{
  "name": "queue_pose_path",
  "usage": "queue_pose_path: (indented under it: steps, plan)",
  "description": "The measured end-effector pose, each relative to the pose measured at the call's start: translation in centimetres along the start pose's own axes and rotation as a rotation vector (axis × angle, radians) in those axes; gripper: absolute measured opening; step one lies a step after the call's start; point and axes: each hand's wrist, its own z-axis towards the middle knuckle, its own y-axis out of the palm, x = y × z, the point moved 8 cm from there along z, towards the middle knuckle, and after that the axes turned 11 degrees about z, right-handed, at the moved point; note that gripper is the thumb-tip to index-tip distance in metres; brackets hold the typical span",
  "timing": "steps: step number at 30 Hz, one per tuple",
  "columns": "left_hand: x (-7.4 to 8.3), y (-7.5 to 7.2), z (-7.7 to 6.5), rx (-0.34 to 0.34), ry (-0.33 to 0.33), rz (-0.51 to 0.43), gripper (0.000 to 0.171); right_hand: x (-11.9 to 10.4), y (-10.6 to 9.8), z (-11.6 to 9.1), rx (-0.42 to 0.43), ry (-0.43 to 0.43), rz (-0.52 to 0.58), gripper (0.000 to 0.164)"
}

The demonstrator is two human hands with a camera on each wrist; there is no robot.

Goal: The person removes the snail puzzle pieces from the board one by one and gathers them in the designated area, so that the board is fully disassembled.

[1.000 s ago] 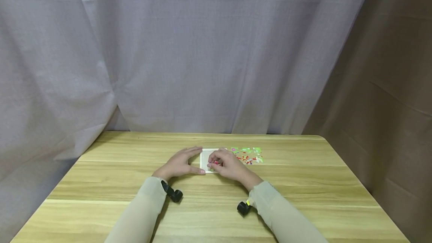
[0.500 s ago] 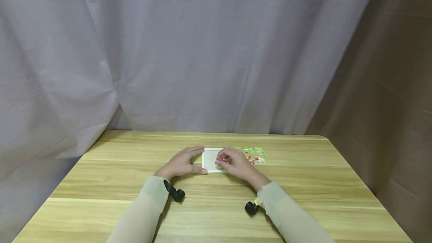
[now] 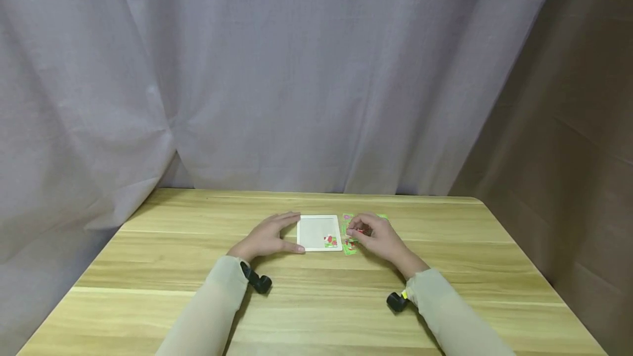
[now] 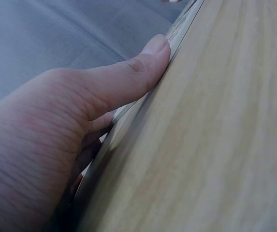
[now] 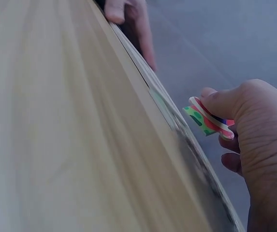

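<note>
A white puzzle tray (image 3: 311,231) lies flat at mid-table, with colourful jigsaw pieces (image 3: 330,242) in its lower right corner. My left hand (image 3: 266,237) rests at the tray's left side, fingers straight, the thumb on the near corner and the fingertips at the far one. In the left wrist view the thumb (image 4: 150,58) presses on the tray's edge. Just right of the tray, my right hand (image 3: 383,238) pinches a red, green and white jigsaw piece (image 5: 208,118) between thumb and fingers, lifted off the tabletop. The right hand hides part of the loose pieces.
Loose jigsaw pieces (image 3: 350,247) lie right of the tray, near and under the right hand. The wooden table (image 3: 306,301) ends at the back against a grey curtain (image 3: 277,81). Wrist cameras (image 3: 397,301) sit on both cuffs.
My right hand has moved right, from over the tray to the loose pieces, uncovering the pieces in the tray's lower right corner. The left hand has stayed at the tray's left side.
</note>
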Motion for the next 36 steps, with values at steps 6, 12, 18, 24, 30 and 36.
queue_pose_path:
  steps: [6,12,18,24,30,36]
  plan:
    - [0.1,-0.1,-0.1,-0.002,-0.003,-0.010,0.103,1.3,-2.7,-1.5,0.044,0.045,-0.031,0.009]
    - [0.2,-0.2,-0.2,-0.002,0.002,-0.013,0.103,1.7,-3.3,-2.2,-0.019,0.020,-0.044,0.010]
    - [0.2,-0.2,-0.2,-0.001,0.000,-0.015,0.102,1.6,-3.0,-2.4,-0.089,-0.009,-0.061,0.009]
    - [0.3,-0.2,-0.2,-0.005,-0.005,-0.020,0.102,1.5,-2.7,-2.4,-0.098,-0.021,-0.105,0.009]
    - [0.4,-0.2,-0.3,-0.004,-0.003,-0.021,0.102,1.4,-2.4,-2.3,-0.122,-0.035,-0.124,0.007]
    - [0.4,-0.2,-0.2,-0.005,-0.002,-0.018,0.102,1.3,-2.3,-2.3,-0.125,-0.061,-0.154,0.010]
